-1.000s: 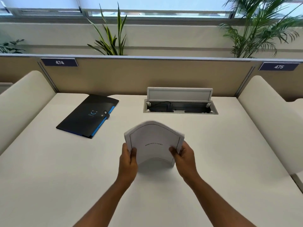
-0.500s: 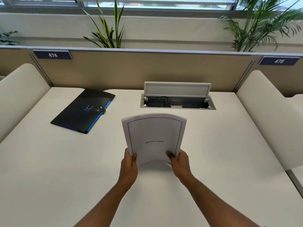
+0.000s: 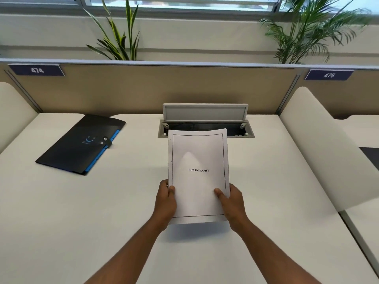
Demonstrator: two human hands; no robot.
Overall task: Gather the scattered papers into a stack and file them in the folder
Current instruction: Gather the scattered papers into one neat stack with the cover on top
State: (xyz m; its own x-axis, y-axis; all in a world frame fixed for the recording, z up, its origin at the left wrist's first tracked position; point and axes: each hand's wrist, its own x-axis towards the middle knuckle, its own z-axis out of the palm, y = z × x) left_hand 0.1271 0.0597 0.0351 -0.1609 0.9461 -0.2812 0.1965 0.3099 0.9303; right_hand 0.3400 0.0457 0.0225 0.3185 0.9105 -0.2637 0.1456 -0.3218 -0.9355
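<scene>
Head view: left hand point(image 3: 165, 203) and right hand point(image 3: 232, 203) each grip the paper stack point(image 3: 198, 173) by its lower sides above the counter point(image 3: 61, 212), probably to square it; closed folder point(image 3: 81, 143) waits far left

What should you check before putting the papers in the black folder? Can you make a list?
1. Papers in one stack: ok, no loose sheets visible.
2. Left hand grips the stack: ok.
3. Right hand grips the stack: ok.
4. Stack edges even: cannot tell.
5. Folder open: not ok, its flap is fastened.
6. A hand free to open it: not ok, both are busy.
</scene>
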